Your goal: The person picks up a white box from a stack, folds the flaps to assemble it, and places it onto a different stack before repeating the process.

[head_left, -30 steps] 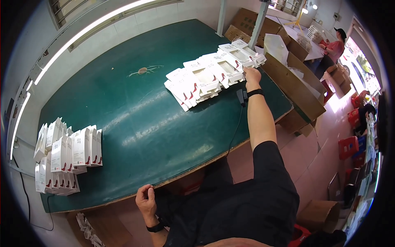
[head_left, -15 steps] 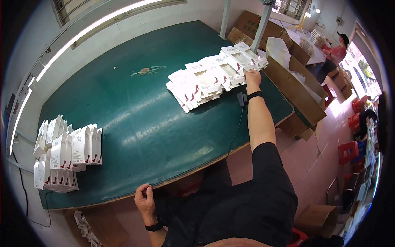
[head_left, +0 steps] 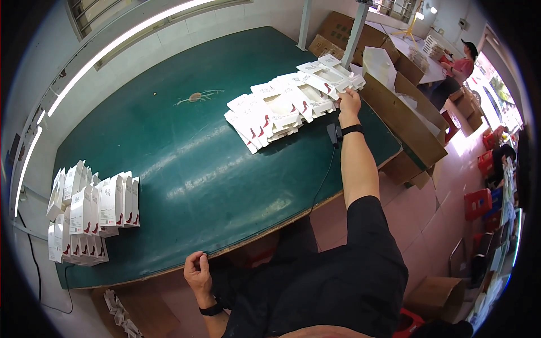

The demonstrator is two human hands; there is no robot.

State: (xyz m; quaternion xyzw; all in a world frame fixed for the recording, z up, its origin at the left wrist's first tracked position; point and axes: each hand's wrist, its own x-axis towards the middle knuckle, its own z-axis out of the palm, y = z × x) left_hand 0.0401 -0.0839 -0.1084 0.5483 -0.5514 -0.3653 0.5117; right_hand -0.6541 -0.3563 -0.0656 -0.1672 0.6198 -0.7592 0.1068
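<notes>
Flattened white cartons (head_left: 265, 112) with window cut-outs and a red high-heel print lie fanned in an overlapping row on the green table (head_left: 191, 146). At the right end of this row, my right hand (head_left: 349, 106) reaches out with its fingers closed on the near edge of a white carton (head_left: 329, 77). That carton's edge is partly hidden by the fingers. My left hand (head_left: 198, 271) hangs by the table's front edge, fingers curled in, with nothing seen in them. Folded white boxes (head_left: 93, 208), standing up in stacked groups, occupy the table's left end.
A small black device (head_left: 332, 134) with a cable sits near my right wrist. Large open brown cartons (head_left: 403, 118) stand against the table's right end, beside a metal post (head_left: 355, 34). Farther back, a person (head_left: 463, 63) works at another table. Red stools (head_left: 478, 204) stand along the right.
My right hand has shifted slightly up and right at the row's end, and the cartons there have moved a little with it. The left hand stays where it was.
</notes>
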